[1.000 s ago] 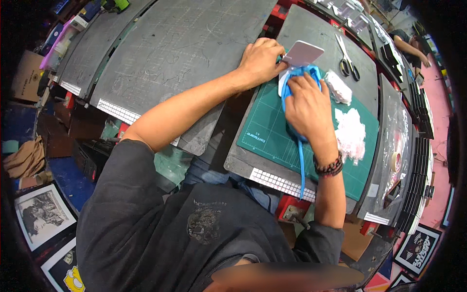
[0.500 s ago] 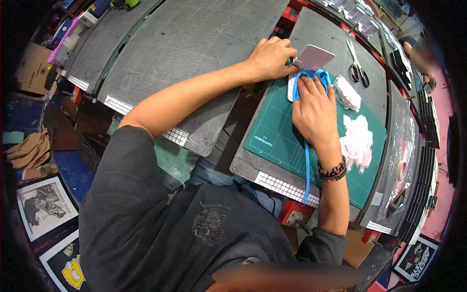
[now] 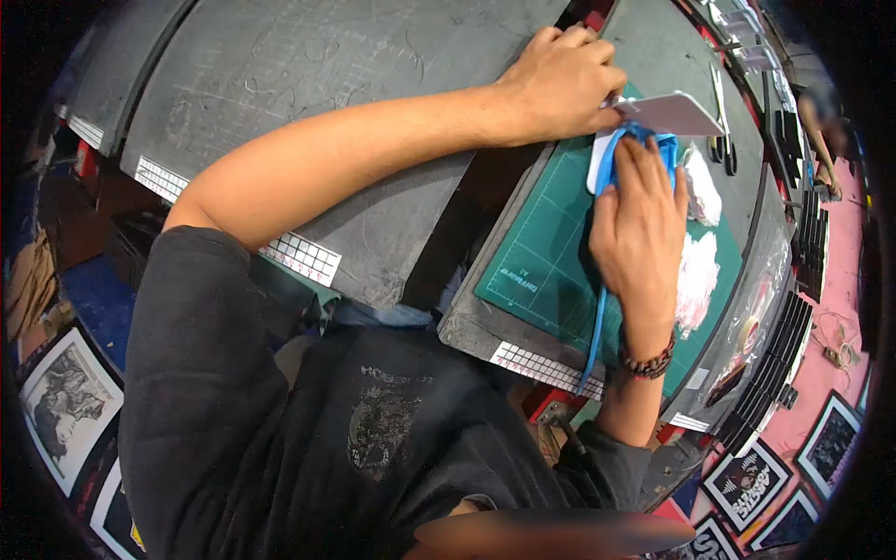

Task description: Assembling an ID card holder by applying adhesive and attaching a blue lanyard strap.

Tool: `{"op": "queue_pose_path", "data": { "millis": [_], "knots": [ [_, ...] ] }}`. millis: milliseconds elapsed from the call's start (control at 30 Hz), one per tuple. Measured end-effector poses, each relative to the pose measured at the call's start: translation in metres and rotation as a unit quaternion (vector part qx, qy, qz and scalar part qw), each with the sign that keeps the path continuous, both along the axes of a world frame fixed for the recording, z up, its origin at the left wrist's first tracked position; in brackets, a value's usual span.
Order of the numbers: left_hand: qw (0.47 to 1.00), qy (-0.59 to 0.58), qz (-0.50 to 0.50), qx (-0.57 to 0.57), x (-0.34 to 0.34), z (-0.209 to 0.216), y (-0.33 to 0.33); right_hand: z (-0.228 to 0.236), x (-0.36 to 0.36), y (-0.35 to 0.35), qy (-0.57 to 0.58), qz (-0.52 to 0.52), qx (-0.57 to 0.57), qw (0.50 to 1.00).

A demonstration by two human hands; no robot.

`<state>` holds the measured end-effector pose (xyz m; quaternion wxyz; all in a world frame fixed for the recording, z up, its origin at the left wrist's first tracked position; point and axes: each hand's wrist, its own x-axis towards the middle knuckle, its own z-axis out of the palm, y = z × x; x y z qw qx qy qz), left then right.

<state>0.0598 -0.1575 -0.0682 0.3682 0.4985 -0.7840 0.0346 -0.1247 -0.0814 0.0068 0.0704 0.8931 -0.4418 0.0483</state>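
A white hinged case (image 3: 677, 114), its flat lid raised, lies at the top of the green cutting mat (image 3: 537, 247). Bunched blue ribbon (image 3: 608, 166) fills its base, and a long tail hangs toward the near table edge. My right hand (image 3: 639, 224) lies over the ribbon with its fingers stretched out, pressing it down. Curled at the case's left side, my left hand (image 3: 565, 89) pinches near the lid's hinge corner; its fingertips are partly hidden. Right of the case sit a clear bag of white material (image 3: 702, 191) and a pile of white pieces (image 3: 697, 280).
Black-handled scissors (image 3: 731, 157) lie behind the bag. A gap separates this table from the larger grey table (image 3: 308, 65) on the left. A tape roll (image 3: 749, 333) and clear plastic lie on the right. Another person's arm (image 3: 818, 135) shows at far right.
The whole view has shifted, so the hands and case appear farther right and closer. My right fingers remain on the ribbon, and my left hand stays at the case's corner.
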Motion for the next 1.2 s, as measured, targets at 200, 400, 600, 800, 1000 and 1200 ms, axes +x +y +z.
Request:
{"op": "queue_pose_path", "data": {
  "millis": [200,400,600,800,1000,1200],
  "knots": [
    [0.999,-0.005,0.046,-0.027,-0.005,-0.005,0.001,0.000,0.001,0.004,0.013,0.002,0.028,1.000],
    [0.998,0.067,-0.018,0.001,-0.001,0.012,0.006,-0.002,-0.003,0.005,0.020,0.001,0.025,0.999],
    [0.998,0.064,-0.012,0.023,0.004,0.014,0.006,-0.003,-0.004,0.014,0.033,0.003,0.027,0.999],
    [0.997,0.074,-0.021,0.032,0.003,0.016,0.010,0.001,-0.002,0.013,0.021,-0.003,0.038,0.999],
    [0.999,0.024,0.042,-0.012,-0.005,0.000,0.007,0.006,-0.002,0.014,0.034,-0.008,0.065,0.997],
    [0.998,0.038,0.045,-0.011,-0.006,0.000,0.007,0.005,0.002,0.003,0.033,0.000,0.061,0.998]
  ]
}}
